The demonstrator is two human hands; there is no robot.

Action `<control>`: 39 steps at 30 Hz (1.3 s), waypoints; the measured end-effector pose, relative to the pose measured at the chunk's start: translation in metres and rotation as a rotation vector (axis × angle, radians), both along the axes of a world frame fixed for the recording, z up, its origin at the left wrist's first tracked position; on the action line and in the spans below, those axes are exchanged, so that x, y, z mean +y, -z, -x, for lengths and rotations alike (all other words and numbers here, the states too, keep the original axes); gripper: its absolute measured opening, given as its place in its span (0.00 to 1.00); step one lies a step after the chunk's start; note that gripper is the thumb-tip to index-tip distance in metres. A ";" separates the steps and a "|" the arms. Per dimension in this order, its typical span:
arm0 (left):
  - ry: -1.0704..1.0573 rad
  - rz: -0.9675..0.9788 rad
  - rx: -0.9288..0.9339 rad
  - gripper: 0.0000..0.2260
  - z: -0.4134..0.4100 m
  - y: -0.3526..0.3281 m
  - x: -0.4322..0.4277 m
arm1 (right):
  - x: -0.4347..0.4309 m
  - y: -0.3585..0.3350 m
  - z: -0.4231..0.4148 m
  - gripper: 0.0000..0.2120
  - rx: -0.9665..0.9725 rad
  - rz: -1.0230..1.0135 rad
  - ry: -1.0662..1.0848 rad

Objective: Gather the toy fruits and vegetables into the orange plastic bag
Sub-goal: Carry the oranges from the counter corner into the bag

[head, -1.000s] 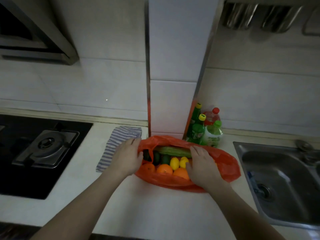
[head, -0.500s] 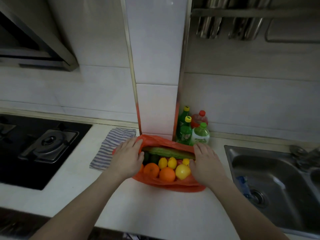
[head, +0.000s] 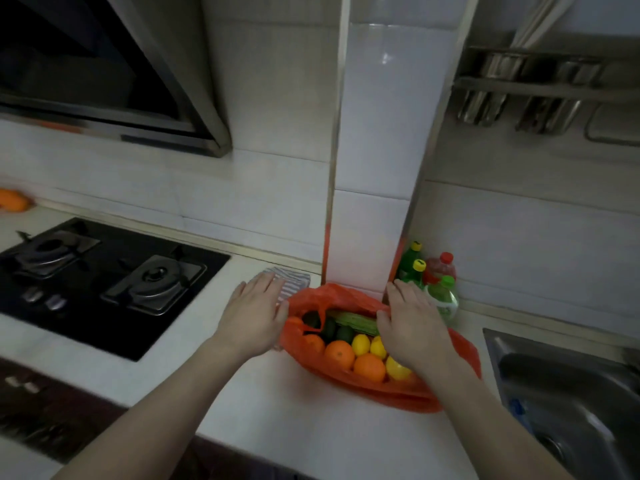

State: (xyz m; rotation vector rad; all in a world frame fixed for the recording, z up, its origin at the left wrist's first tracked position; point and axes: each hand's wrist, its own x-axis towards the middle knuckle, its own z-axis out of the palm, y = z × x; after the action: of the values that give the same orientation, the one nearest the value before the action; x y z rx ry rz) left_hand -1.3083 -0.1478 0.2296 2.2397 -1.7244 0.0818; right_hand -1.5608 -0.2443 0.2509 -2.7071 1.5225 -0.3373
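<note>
The orange plastic bag (head: 334,295) lies left of the sink (head: 561,386), toy fruits (head: 349,353) inside. Your left hand (head: 254,315) beside it and right hand (head: 412,329) on it lie flat, gripping nothing. Filling looks done; next, grasp the rim.

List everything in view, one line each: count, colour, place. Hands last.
orange plastic bag: one, orange, open on the white counter
round toy oranges: three, orange, bag's near side
toy lemons: three, yellow, beside the oranges
long ridged toy vegetable: one, light green, bag's back
dark round toys: about three, dark green, bag's left
plastic bottles: four, green, red and pale green, behind the bag
striped cloth: one, grey-white, left of the bag
gas hob: one, black, left
range hood: one, dark, above the hob
steel sink: one, grey, right
wall rack: one, steel, upper right
blurred orange thing: one, counter's far left edge
left hand: flat, at the bag's left edge
right hand: flat, on the bag's right side
</note>
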 end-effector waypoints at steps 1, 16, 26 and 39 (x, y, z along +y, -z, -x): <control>-0.016 0.005 0.010 0.30 -0.013 -0.002 0.010 | 0.006 -0.005 -0.015 0.29 0.001 0.010 -0.016; -0.308 0.018 0.038 0.24 -0.251 -0.016 0.213 | 0.154 -0.008 -0.306 0.30 -0.042 0.008 -0.346; -0.477 0.003 0.046 0.25 -0.381 -0.002 0.265 | 0.179 0.004 -0.464 0.28 -0.063 -0.067 -0.543; -0.693 -0.004 0.055 0.24 -0.573 -0.014 0.275 | 0.158 0.007 -0.715 0.29 -0.075 -0.176 -0.768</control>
State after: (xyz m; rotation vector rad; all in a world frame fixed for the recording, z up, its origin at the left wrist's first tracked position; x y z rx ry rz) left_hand -0.7354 0.1272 0.2438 2.7010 -0.8503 0.1656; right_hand -0.8458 -0.0862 0.2442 -2.8222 0.3881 -0.2483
